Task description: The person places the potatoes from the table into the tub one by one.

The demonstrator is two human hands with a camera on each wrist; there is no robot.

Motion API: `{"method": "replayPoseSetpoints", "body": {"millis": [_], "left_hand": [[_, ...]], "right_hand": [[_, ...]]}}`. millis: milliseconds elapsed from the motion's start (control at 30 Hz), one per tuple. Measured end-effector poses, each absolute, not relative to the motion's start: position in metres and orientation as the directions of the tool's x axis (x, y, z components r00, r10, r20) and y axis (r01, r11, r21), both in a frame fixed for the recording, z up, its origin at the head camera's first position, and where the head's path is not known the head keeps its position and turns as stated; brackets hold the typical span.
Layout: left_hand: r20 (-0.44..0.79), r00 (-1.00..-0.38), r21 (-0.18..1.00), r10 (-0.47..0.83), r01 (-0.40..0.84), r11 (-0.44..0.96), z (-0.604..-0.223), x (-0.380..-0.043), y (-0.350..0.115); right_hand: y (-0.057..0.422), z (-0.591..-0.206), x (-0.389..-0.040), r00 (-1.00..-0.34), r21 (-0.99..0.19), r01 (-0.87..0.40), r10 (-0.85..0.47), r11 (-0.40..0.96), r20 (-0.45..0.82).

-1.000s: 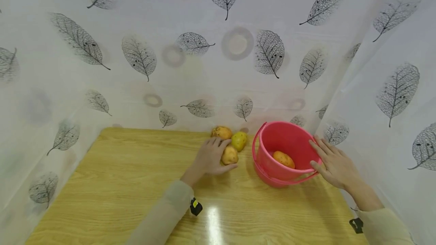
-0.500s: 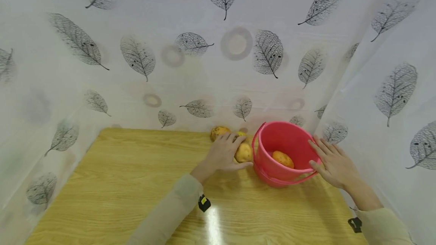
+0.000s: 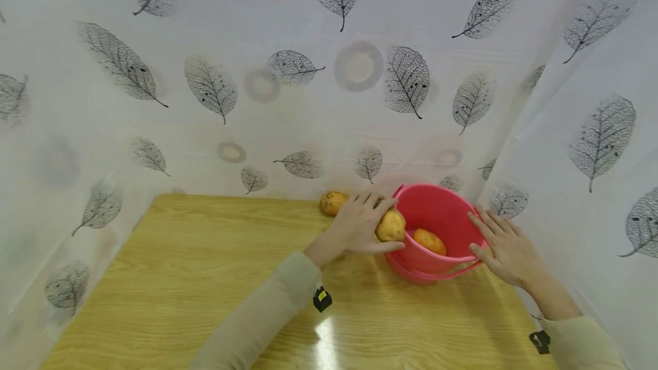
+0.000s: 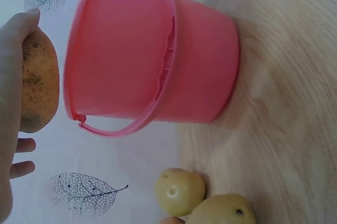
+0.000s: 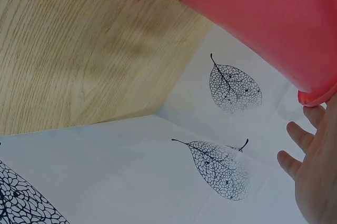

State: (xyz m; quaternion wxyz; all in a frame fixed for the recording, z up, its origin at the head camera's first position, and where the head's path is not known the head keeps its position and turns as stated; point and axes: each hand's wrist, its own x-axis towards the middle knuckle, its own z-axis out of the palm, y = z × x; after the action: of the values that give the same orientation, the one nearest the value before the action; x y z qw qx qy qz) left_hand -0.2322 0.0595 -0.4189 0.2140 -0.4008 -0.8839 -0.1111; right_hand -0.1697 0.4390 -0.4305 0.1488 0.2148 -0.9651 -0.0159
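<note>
My left hand [image 3: 357,224] grips a pale tan potato [image 3: 390,225] beside the left rim of a pink bucket [image 3: 411,267]. From the left wrist, the held potato [image 4: 40,82] shows dark specks and is raised level with the bucket's rim, well above the table. An orange-brown potato [image 3: 429,241] lies inside the bucket. On the right side, my right hand [image 3: 509,253] rests against the rim with its fingers extended. The right wrist view shows its fingertips [image 5: 314,116] right at the rim.
A brownish potato [image 3: 333,202] lies by the table's back edge, left of the bucket. Two yellowish potatoes, one round [image 4: 180,191] and one larger [image 4: 224,211], sit on the wooden table [image 3: 205,278]. A leaf-patterned white curtain [image 3: 308,119] hangs behind and along the sides.
My left hand has lifted the tan potato off the table and carried it right to the bucket's rim. The right hand stays at the rim.
</note>
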Motion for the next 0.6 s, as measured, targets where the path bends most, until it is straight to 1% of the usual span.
{"method": "replayPoseSetpoints", "body": {"millis": [167,233,300,400,600], "left_hand": [[0.473,-0.569,-0.010,0.673,0.760,0.650,-0.410,-0.233,0.069],[0.472,-0.568,-0.005,0.674,0.763,0.647,-0.406,-0.233,0.073],[0.460,-0.574,0.014,0.677,0.767,0.641,-0.403,-0.234,0.077],[0.428,-0.582,0.010,0.691,0.768,0.640,-0.400,-0.234,0.084],[0.388,-0.572,-0.041,0.723,0.773,0.633,-0.397,-0.232,0.097]], "right_hand": [[0.440,-0.430,-0.169,-0.871,0.084,-0.409,-0.416,0.909,0.262],[0.440,-0.429,-0.168,-0.872,0.076,-0.410,-0.415,0.909,0.261],[0.440,-0.429,-0.167,-0.872,0.073,-0.410,-0.414,0.909,0.262],[0.439,-0.429,-0.167,-0.872,0.072,-0.409,-0.412,0.910,0.263],[0.439,-0.430,-0.168,-0.875,0.071,-0.404,-0.408,0.912,0.263]]}}
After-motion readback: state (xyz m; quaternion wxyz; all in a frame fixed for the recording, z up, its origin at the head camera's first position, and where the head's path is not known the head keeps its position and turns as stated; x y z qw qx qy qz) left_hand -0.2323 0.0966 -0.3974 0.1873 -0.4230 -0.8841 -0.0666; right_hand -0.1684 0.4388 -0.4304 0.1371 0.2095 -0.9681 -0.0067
